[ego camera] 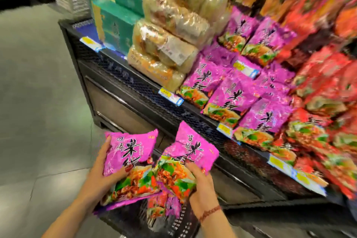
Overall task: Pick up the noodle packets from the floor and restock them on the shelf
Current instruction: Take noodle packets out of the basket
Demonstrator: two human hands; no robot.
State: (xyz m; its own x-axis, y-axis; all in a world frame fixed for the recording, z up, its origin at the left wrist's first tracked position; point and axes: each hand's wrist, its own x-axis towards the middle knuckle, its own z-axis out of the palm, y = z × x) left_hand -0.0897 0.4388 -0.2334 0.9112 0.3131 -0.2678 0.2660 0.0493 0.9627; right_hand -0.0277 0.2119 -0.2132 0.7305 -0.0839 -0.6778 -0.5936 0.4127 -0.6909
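Low in the middle of the frame the person holds two purple noodle packets side by side. The left hand (105, 170) grips the left packet (131, 152) by its edge, thumb curled over the front. The right hand (202, 189) is closed round the lower part of the right packet (193, 150), which tilts up toward the shelf (146, 91). A third purple packet (166, 205) shows just beneath them, though I cannot tell what holds it.

To my eye the step is carrying these up to the matching purple packets on the shelf (231, 98) at centre right. It is best done one at a time: lay each packet flat on that stack, print facing out, clear of the price tags (171, 95) on the shelf edge and not spilling into the red packets (324, 75) at far right.

The packets are glossy, crinkly film, bright magenta with bold black characters and a noodle dish pictured across the lower half. They look light, puffy and slippery, so a firm edge grip suits them.
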